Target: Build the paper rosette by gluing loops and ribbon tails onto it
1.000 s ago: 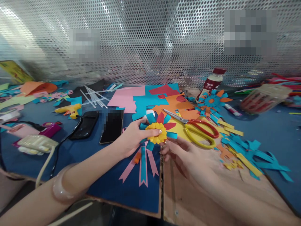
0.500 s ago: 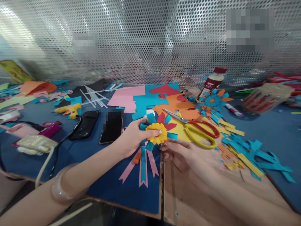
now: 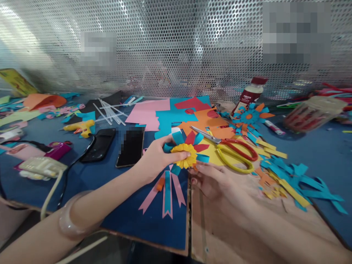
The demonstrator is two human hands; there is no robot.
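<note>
Head view: paper flower (image 3: pixel 184 154) at table's (image 3: pixel 82 183) middle, above pink-blue ribbons (image 3: pixel 165 190). Left hand (image 3: pixel 154 159) pinches yellow centre, thumb on top. Right hand (image 3: pixel 213 179) touches lower edge, fingers loosely curled; grip unclear. Scissors (image 3: pixel 231 150) just right on yellow paper. Clear tub (image 3: pixel 310 113) far right, contents reddish, blurred. Bottle (image 3: pixel 249 96) behind.

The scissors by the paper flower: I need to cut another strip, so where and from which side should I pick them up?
Take the scissors by the red and yellow loop handles, which point right toward the right hand. The blades are shut and point left, lying flat on yellow paper, so coming in from the right, over the handles, probably suits best.
</note>
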